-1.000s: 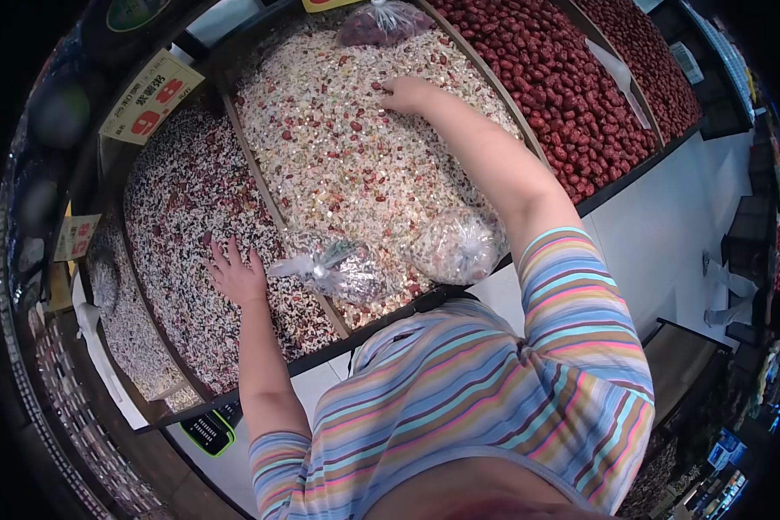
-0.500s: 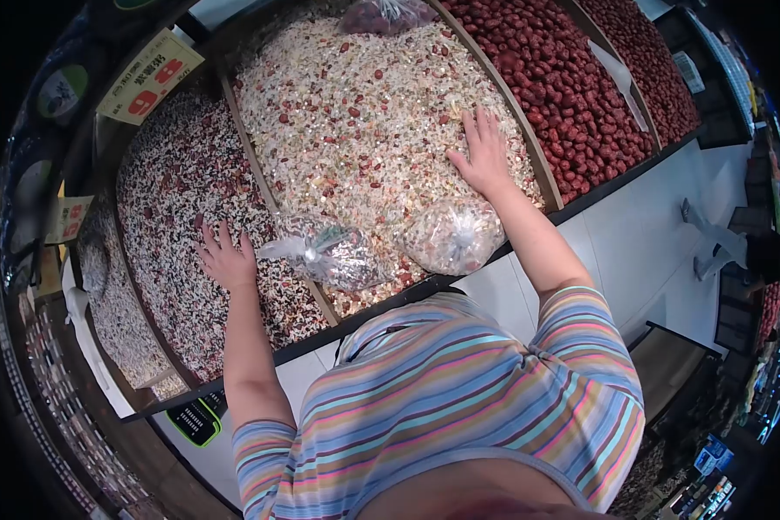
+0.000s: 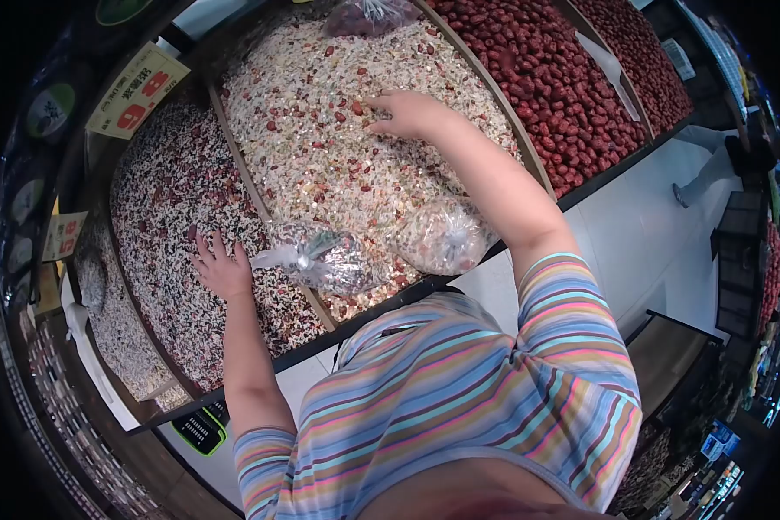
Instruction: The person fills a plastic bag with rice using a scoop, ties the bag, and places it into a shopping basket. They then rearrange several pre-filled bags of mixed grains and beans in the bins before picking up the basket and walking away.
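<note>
My left hand [image 3: 223, 267] lies with spread fingers on the dark mixed rice [image 3: 178, 186], close to the divider. Over the middle of the pale grain mix [image 3: 308, 143], dotted with red beans or dates, my right hand [image 3: 405, 114] reaches left, thumb and fingers apart, with nothing visible in it. Its fingertips are at or just above the grains; contact is hard to tell. A knotted clear bag [image 3: 334, 260] sits across the divider beside my left hand. Below my right forearm rests a second filled clear bag [image 3: 442, 238].
Red dates [image 3: 537, 95] fill the bin to the right, with a white scoop [image 3: 608, 74] on them. Another bag [image 3: 370, 17] lies at the back. Price signs [image 3: 137, 91] stand on the left. A person's legs [image 3: 706, 165] show in the right aisle.
My right hand has swept left across the pale grain from near the right divider toward the bin's middle. My left hand stays on the dark rice. The person in the aisle has shifted.
</note>
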Tool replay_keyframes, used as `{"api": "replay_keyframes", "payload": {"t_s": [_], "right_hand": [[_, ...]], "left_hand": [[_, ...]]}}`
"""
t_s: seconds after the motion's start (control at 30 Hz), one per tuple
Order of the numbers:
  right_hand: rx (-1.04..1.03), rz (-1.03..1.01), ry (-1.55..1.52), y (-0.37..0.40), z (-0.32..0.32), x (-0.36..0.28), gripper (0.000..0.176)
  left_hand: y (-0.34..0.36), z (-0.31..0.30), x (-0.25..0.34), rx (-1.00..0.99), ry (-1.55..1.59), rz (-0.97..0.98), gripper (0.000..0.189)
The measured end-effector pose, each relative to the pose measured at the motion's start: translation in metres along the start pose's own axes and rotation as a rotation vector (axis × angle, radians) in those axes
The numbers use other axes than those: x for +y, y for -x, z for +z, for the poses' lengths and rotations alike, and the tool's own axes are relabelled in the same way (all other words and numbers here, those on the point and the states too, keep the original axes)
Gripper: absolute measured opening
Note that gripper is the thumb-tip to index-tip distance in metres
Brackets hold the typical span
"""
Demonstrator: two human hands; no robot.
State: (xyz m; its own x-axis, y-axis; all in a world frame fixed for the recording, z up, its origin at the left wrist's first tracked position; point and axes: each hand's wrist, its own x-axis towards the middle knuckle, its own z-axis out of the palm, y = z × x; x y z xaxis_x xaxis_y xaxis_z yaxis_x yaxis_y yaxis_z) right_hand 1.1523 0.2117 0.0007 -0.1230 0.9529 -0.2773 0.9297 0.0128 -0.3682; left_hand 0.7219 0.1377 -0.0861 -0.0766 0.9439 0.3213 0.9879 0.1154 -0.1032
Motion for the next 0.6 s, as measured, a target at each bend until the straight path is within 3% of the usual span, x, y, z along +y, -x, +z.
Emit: {"api": "replay_keyframes", "payload": {"t_s": [0.03,0.13,0.2,0.23,0.27,0.47,0.6], "right_hand": [[-0.03,-0.022,-0.075,0.008,-0.013,0.009,0.06],[0.301,-0.027,-0.242,0.03,-0.015,0.063,0.053],[0.659,-0.062,-0.112,0.029,0.013,0.11,0.053],[0.704,-0.064,-0.104,0.029,0.021,0.124,0.055],[0.706,-0.017,-0.093,0.024,0.034,0.135,0.057],[0.697,0.036,0.156,-0.007,0.058,0.122,0.071],[0.608,0.081,0.168,-0.025,0.062,0.1,0.069]], "left_hand": [[0.0,0.001,0.0,0.013,0.001,0.01,0.048],[0.0,0.002,-0.001,0.034,-0.001,0.014,0.048],[-0.001,0.003,-0.002,0.062,0.028,0.039,0.048],[-0.001,0.003,-0.004,0.074,0.038,0.047,0.048],[-0.001,-0.003,0.0,-0.001,0.018,0.002,0.048],[-0.001,0.004,-0.003,0.028,0.006,0.019,0.048],[-0.003,0.003,0.0,0.004,-0.004,-0.003,0.049]]}}
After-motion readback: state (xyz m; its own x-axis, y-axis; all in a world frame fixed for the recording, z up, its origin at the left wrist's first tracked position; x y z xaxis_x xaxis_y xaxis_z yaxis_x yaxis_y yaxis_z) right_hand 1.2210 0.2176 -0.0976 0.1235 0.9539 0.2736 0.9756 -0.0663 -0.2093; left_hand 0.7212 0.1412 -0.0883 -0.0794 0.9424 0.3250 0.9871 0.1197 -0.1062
